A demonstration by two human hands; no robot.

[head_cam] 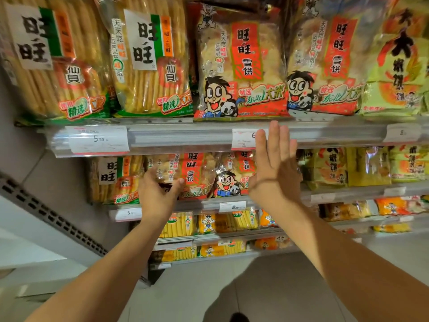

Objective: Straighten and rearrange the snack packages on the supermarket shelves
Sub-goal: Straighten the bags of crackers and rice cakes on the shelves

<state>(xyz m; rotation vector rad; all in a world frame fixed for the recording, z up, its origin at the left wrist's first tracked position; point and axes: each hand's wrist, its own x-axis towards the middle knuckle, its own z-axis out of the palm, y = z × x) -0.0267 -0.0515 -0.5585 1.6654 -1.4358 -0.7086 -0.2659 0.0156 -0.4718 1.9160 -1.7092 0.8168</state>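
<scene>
The left hand (160, 194) has its fingers and thumb curled onto the lower front of a red pack (192, 175) on the second shelf (197, 204), thumb tip on the wrapper's face and the fingers on its left part. Whether it pinches the wrapper or only presses it cannot be told for certain; it looks like a light hold. That pack stands on its bottom seam, long axis up and down, and tips a little to the right, against a second red pack (232, 180) with a cartoon boy on it. A green pack (116, 180) stands just to the left of the hand.

The right hand (274, 163) is flat and empty, fingers straight and together, pointing up across the top rail (185, 138) and covering part of a price tag (243, 139). Its palm faces left, toward the cartoon pack just beside it.

The leaning pair lies between the two hands, so the likely move is to square them: the left hand pushes its pack upright while the right, nearer the cartoon pack, steadies that one from the other side. The top-shelf packs (241, 66) above look fairly upright, their lower edges slightly over the shelf lip.
</scene>
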